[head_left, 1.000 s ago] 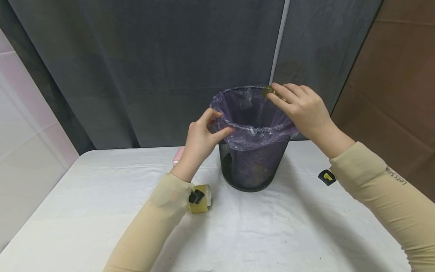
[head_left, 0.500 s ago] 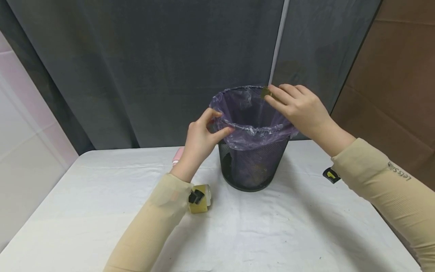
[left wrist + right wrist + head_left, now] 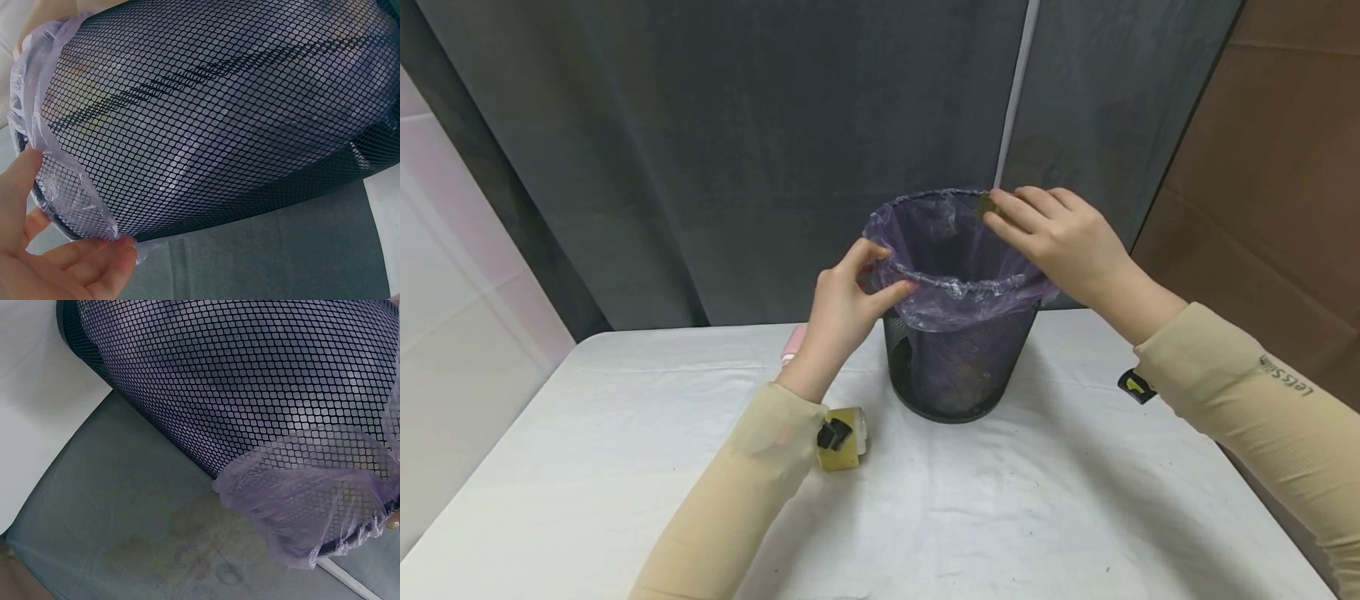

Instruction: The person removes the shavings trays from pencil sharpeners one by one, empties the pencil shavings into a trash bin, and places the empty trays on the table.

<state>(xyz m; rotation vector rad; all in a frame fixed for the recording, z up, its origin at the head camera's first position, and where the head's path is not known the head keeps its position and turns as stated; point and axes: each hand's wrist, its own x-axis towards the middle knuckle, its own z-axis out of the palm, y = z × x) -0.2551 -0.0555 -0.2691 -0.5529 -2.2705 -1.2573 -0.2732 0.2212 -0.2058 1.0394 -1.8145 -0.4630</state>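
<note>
On the white cloth (image 3: pixel 970 517) of the table, a black wire-mesh waste bin (image 3: pixel 942 412) stands upright, with a purple plastic liner (image 3: pixel 958 317) folded over its rim. The left hand (image 3: pixel 841 304) is half curled at the left of this rim, thumb and fingers apart, and seems to grip the edge through the liner. The right hand (image 3: pixel 1063 237), its fingers close together, is at the far right part of the rim and pinches a small dull-gold piece (image 3: pixel 986 205) (too much covered for me to say what it is). For doing this step well, I think, the left hand should steady the bin without pulling the film, and the right hand should bring the piece more inward, above the mouth, before loosening, so that it does not catch on the folds.
</note>
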